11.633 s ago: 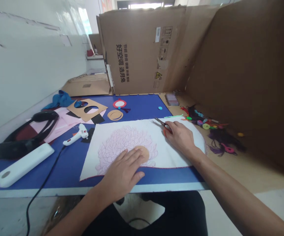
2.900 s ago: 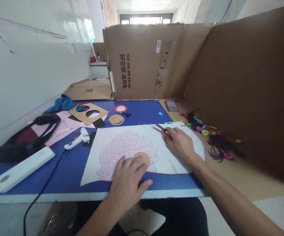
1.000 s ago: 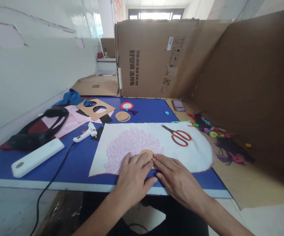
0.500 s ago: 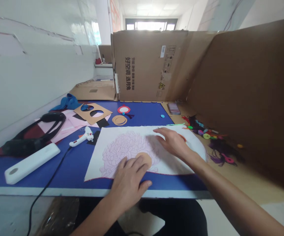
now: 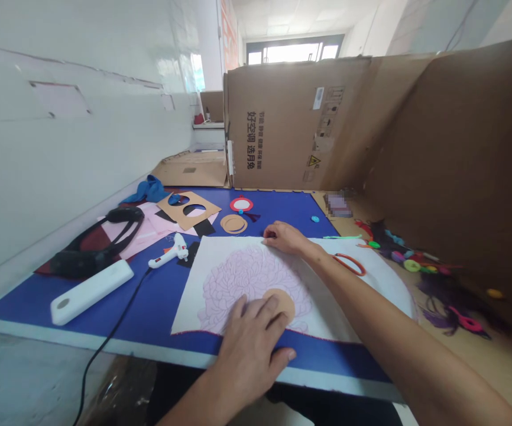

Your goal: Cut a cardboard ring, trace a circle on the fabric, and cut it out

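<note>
Pressing your open left hand on the white cloth against its tan disc, you rest your right hand, seemingly empty, on the cloth's far edge.

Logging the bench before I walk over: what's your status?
Left hand on tan disc, pink-flower white fabric. Right hand on fabric's far side. Orange-handled scissors on fabric, partly hidden.

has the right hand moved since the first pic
Yes. The right hand has moved left along the far part of the white fabric, away from the orange-handled scissors, and now rests above the pink flower drawing.
</note>
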The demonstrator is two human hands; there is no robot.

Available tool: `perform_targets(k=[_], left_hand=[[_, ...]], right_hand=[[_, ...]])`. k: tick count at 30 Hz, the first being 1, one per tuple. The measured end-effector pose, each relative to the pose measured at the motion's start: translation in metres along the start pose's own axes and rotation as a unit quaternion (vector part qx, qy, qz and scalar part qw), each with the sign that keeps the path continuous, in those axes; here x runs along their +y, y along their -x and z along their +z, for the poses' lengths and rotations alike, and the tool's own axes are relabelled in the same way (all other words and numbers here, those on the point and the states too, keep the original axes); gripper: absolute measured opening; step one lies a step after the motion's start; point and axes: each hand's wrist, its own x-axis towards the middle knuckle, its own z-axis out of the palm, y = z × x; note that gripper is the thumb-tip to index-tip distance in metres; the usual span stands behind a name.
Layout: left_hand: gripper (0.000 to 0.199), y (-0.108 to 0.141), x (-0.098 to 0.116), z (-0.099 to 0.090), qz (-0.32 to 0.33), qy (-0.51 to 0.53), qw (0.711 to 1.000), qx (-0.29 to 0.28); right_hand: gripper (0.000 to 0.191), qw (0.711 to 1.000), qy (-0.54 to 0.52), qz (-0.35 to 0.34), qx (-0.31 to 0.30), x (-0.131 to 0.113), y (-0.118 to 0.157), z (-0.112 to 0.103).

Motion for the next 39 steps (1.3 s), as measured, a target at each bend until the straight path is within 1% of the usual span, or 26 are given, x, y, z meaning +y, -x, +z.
perform_targets(k=[3, 9, 12, 15, 19, 25, 31, 33, 35, 37, 39], left_hand=[[0.054, 0.001, 0.0, -0.001, 0.001, 0.01, 1.0, -0.001], [0.054, 0.0, -0.001, -0.001, 0.004, 0.015, 1.0, 0.005], [0.054, -0.001, -0.002, 0.001, 0.005, 0.01, 1.0, 0.009], [0.055, 0.0, -0.002, 0.002, 0.008, 0.009, 1.0, 0.015], [0.055, 0.0, -0.002, 0.002, 0.006, 0.016, 1.0, 0.016], [0.056, -0.006, -0.005, -0.001, 0.005, 0.03, 0.999, 0.015], [0.059, -0.015, -0.013, -0.003, 0.011, 0.01, 1.0, 0.009], [0.06, -0.017, -0.015, -0.004, 0.015, 0.007, 1.0, 0.006], [0.061, -0.018, -0.016, -0.004, 0.017, 0.009, 1.0, 0.006], [0.062, -0.018, -0.016, -0.004, 0.016, 0.012, 1.0, 0.006], [0.061, -0.017, -0.016, -0.004, 0.015, 0.014, 1.0, 0.005]], right_hand=[[0.011, 1.0, 0.001, -0.005, -0.014, -0.004, -0.005, 0.004], [0.012, 1.0, 0.01, 0.007, -0.024, -0.006, -0.01, 0.006], [0.018, 1.0, 0.003, 0.01, -0.028, -0.009, -0.013, 0.005], [0.023, 1.0, -0.006, 0.009, -0.027, -0.018, -0.019, 0.008], [0.013, 1.0, -0.004, 0.012, -0.019, -0.031, -0.026, 0.016], [0.013, 1.0, 0.002, 0.016, -0.006, -0.032, -0.034, 0.022], [0.012, 1.0, 0.012, 0.025, 0.005, -0.035, -0.039, 0.019], [0.012, 1.0, 0.018, 0.021, 0.01, -0.039, -0.036, 0.014], [0.014, 0.999, 0.027, 0.014, 0.016, -0.042, -0.026, 0.005], [0.021, 0.999, 0.038, 0.009, 0.024, -0.042, -0.008, -0.006], [0.029, 0.998, 0.049, 0.009, 0.033, -0.038, 0.021, -0.017]])
